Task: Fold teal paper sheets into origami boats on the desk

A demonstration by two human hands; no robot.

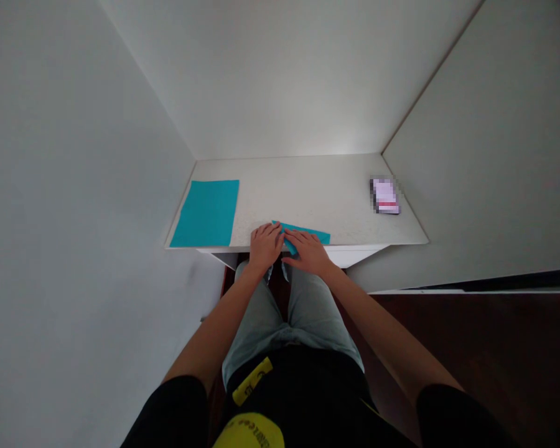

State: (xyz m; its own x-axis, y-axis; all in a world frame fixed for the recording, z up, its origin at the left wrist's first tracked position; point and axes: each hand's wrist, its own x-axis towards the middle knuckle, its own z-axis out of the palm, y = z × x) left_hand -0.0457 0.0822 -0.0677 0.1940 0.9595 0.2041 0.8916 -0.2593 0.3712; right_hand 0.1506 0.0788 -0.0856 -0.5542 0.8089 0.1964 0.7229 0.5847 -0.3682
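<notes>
A partly folded teal paper lies at the front edge of a white desk. My left hand rests on its left end, fingers flat and pressing down. My right hand lies over the middle of the paper, fingers stretched towards the left hand, also pressing it down. The two hands almost touch. Part of the paper is hidden under them.
A flat sheet of teal paper lies on the desk's left side. A small blurred object sits at the right. White walls close in the desk on the left, back and right. Dark floor lies below to the right.
</notes>
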